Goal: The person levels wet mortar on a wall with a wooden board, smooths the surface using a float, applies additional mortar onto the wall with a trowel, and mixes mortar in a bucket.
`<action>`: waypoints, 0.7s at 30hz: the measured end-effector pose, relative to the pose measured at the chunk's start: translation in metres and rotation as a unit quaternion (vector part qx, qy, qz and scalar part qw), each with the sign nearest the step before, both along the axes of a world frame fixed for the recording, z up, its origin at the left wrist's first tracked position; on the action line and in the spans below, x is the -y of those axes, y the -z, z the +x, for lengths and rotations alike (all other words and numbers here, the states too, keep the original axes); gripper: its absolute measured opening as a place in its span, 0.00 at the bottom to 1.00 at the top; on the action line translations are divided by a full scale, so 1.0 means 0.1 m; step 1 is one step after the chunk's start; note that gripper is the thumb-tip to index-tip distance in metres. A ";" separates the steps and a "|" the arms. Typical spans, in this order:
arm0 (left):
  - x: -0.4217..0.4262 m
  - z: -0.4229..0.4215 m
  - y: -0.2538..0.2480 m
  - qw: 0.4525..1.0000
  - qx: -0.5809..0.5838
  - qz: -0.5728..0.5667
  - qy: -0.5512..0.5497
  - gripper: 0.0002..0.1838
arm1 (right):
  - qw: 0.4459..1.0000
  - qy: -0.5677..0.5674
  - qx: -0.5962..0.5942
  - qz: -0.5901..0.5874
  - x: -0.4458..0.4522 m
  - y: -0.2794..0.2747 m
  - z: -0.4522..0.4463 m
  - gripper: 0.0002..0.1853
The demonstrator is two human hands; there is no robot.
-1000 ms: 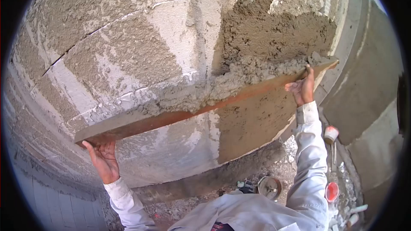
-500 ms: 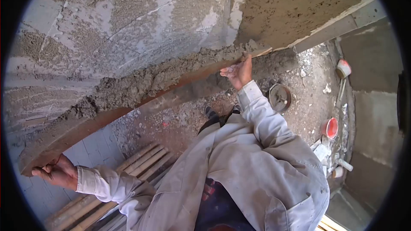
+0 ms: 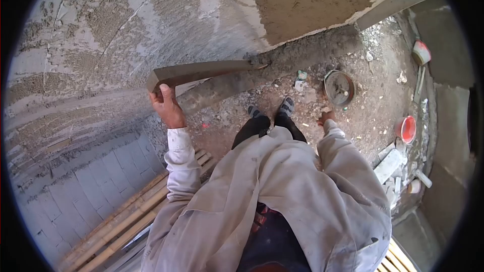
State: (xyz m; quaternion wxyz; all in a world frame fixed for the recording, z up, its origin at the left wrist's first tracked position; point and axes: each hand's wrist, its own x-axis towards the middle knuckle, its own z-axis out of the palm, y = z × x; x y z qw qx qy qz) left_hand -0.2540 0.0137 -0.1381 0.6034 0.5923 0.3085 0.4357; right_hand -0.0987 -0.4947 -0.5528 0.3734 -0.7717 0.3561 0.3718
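Observation:
My left hand [image 3: 169, 110] is closed around the near end of a long wooden board [image 3: 204, 70], thumb on its top edge. The board slants away along the foot of the plastered wall [image 3: 166, 25], its far end low by the wall base. No thick mortar shows on its visible face. My right hand [image 3: 327, 116] hangs apart from the board, above the floor and close to a round bucket [image 3: 349, 102] of grey mortar. Its fingers look loose, with nothing visible in them, though they are small and partly hidden.
Bamboo poles [image 3: 128, 224] lie at lower left beside a grey block surface [image 3: 108, 184]. A red-lined bucket [image 3: 407, 130], another paint-stained bucket [image 3: 421, 53] and white rubble [image 3: 390, 163] are along the right. Debris litters the floor [image 3: 312, 100] around my feet.
The right hand has let go of the board and dropped to my side. The left hand has moved right and up with the board, whose far end sank. The mortar heap along it is gone.

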 end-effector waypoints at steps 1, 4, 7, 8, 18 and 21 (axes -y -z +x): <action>0.01 0.03 0.08 1.000 0.006 0.001 -0.005 0.22 | 0.999 0.016 -0.030 -0.037 0.43 -0.19 -0.16 0.07; 0.01 0.05 0.21 0.999 0.024 -0.002 -0.045 0.23 | 0.987 0.056 -0.028 -0.146 1.38 -0.60 -0.72 0.08; 0.02 0.02 0.36 0.995 -0.013 0.047 -0.082 0.23 | 0.983 0.121 0.000 -0.141 1.89 -0.63 -1.36 0.09; -0.04 -0.02 0.43 0.991 -0.047 0.092 -0.085 0.25 | 0.982 0.140 -0.035 -0.121 1.98 -0.56 -1.53 0.12; -0.38 -0.37 0.53 0.975 -0.068 0.105 -0.184 0.27 | 0.978 0.166 0.113 0.064 -0.19 -0.48 -2.23 0.06; -0.55 -0.56 0.25 0.979 -0.029 0.116 -0.166 0.26 | 0.970 0.111 0.195 0.094 -0.66 -0.83 -2.49 0.07</action>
